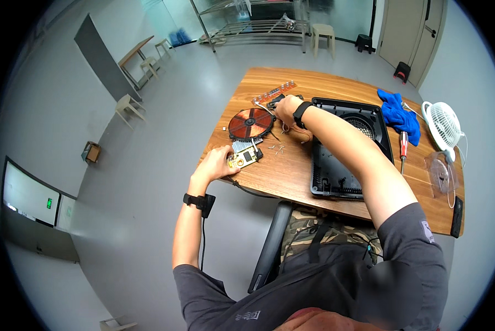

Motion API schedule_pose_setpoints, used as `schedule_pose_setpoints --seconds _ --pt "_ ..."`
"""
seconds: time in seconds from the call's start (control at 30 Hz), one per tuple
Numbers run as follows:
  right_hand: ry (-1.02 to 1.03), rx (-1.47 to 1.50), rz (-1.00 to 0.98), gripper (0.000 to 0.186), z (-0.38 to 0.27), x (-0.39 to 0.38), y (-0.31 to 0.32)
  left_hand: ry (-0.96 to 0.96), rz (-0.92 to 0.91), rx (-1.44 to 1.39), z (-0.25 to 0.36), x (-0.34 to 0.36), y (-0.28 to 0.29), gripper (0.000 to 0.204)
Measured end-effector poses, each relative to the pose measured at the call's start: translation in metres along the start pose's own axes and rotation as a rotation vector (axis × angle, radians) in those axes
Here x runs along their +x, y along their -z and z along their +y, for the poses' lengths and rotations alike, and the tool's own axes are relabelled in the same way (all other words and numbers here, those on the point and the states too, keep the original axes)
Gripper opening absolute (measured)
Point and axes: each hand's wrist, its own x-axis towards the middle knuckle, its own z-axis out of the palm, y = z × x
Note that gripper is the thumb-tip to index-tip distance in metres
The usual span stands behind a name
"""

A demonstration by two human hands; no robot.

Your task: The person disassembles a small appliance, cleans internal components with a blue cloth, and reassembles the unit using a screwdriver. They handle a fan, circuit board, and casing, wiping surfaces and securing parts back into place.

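Note:
My left hand [218, 162] is closed on the near-left edge of a circuit board [247, 157], which has a silver finned heat sink [246, 145] along its far side. The board lies at the table's left edge. Just beyond it rests a round copper coil [251, 123] on a black spoked frame. My right arm reaches across the table, and my right hand [287, 109] has its fingers closed at a small black part [278, 101] whose kind I cannot make out. Beside that part lies an orange strip board [274, 92]. Several small screws [278, 149] are scattered near the circuit board.
A black plastic housing [324, 165] lies under my right forearm. To its right are a blue cloth [399, 116], a red-handled screwdriver [404, 144], a white fan [444, 124] and a clear plastic container [441, 172]. A black cable [250, 191] hangs at the near table edge.

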Motion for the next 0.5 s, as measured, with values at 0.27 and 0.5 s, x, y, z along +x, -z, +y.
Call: schedule_pose_setpoints --seconds 0.27,0.5 --pt "0.059 0.029 0.000 0.113 -0.014 0.005 0.049 -0.013 0.013 0.007 0.005 0.001 -0.002 0.052" --pt "0.117 0.125 -0.103 0.135 -0.043 0.024 0.057 0.002 0.016 0.001 0.001 -0.001 -0.003 0.054"
